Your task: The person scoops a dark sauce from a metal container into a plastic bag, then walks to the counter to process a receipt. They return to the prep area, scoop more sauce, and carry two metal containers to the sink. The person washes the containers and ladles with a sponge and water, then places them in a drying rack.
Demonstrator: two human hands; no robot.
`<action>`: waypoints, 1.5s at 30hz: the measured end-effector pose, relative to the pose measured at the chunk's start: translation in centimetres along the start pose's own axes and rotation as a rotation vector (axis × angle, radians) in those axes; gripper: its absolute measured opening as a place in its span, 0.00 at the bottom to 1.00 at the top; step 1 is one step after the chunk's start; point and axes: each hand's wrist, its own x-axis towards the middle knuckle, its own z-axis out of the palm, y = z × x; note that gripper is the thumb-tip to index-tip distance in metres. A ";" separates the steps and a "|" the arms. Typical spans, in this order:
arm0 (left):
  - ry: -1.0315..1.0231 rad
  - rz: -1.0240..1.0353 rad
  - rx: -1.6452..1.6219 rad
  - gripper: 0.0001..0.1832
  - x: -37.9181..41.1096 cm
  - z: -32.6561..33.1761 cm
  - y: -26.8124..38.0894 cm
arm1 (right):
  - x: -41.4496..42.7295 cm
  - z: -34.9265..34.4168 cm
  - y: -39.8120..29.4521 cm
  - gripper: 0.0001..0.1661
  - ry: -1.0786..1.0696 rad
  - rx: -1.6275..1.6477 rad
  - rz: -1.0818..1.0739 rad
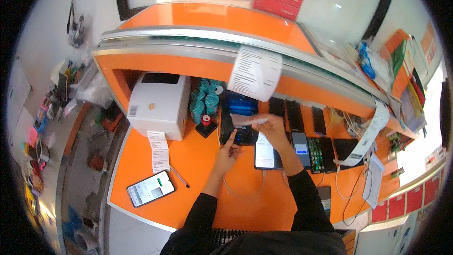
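Note:
A black receipt printer (239, 108) with a blue top panel stands under the orange counter shelf. My right hand (272, 126) grips the end of a small paper slip (247, 120) over the printer's front. My left hand (228, 154) rests its extended index finger at the printer's front edge; the other fingers are curled and seem to hold nothing. Just right of the printer, a phone with a white lit screen (264, 152) lies beneath my right forearm. A black stamp pad (206, 128) bearing a small red-topped stamp is to the printer's left.
At left stand a white label printer (159, 102) with a printed strip, a phone (151, 188) and a pen (179, 177). Teal rolls (205, 102) sit behind. Several phones and cables lie at right. Long receipts (256, 72) hang from the shelf edge.

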 end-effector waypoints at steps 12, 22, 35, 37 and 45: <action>0.069 0.011 -0.132 0.28 -0.6 0.4 0.0 | -18.3 -11.2 3.1 0.33 -0.200 -0.632 0.390; 0.280 0.066 0.093 0.15 -9.8 0.0 3.0 | -17.0 -16.3 6.3 0.61 -0.226 -0.798 0.723; 0.833 -0.116 0.051 0.18 -26.8 -3.0 9.8 | -13.4 -11.2 -1.7 0.46 -0.213 -0.155 0.280; 0.759 -0.216 -0.065 0.20 -27.1 -2.1 13.5 | -12.5 -6.3 -3.7 0.39 -0.147 0.084 0.159; 0.199 0.017 0.175 0.22 -29.8 -5.1 25.4 | -13.1 19.2 -13.8 0.35 -0.682 0.392 -0.146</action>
